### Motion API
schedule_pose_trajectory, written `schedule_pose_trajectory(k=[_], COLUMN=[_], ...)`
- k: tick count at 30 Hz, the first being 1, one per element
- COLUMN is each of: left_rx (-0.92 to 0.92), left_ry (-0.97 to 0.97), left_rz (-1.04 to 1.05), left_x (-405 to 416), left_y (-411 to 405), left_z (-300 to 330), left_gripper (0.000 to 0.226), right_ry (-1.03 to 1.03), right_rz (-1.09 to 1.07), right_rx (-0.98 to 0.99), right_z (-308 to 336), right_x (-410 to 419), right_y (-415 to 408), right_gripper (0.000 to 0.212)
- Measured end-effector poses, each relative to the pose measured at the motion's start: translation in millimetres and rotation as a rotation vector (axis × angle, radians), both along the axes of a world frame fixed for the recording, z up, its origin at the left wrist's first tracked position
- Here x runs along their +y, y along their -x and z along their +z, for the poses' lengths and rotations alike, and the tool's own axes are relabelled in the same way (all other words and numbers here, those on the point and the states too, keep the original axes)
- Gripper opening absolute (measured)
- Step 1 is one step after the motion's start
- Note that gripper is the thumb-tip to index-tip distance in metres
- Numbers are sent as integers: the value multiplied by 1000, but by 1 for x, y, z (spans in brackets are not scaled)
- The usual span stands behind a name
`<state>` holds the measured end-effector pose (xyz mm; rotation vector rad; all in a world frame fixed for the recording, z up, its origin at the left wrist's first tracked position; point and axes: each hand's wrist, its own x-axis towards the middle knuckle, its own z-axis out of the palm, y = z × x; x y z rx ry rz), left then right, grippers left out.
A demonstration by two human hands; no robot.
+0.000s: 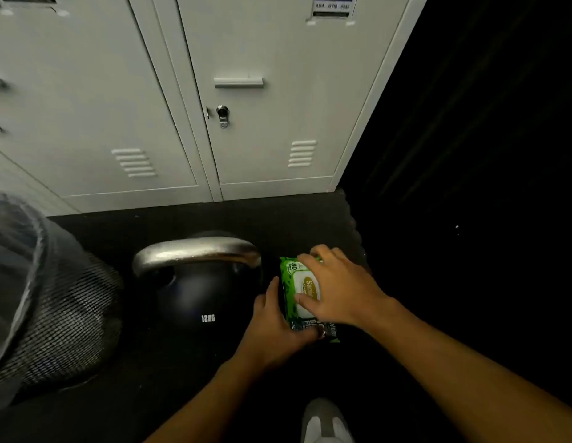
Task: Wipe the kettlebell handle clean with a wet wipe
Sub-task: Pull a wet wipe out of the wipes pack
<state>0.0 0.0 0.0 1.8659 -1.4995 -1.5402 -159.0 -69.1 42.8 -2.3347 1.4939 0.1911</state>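
A black 12KG kettlebell (198, 295) with a bare steel handle (195, 252) stands on the dark floor mat. Just to its right lies a green pack of wet wipes (297, 295) with a white lid. My left hand (275, 327) grips the pack's near left edge. My right hand (339, 286) lies across the top of the pack, fingers spread over the lid and the far end. No loose wipe is visible.
A black mesh bin (54, 302) lined with a clear bag stands at the left. Grey lockers (246, 91) line the back, one with a padlock (223, 115). A grey shoe (326, 423) shows at the bottom. The right side is dark.
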Motion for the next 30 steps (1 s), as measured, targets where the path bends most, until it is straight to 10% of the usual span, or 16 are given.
schedule_pose_trajectory(k=[30], left_rx=[-51], left_ry=[72], left_rz=[-61], left_x=[-24], left_y=[12], left_z=[-77], left_gripper=[117], right_ry=[-80], right_rz=[-167], right_rx=[40], right_z=[-79], right_x=[-2], right_y=[-14], right_gripper=[48])
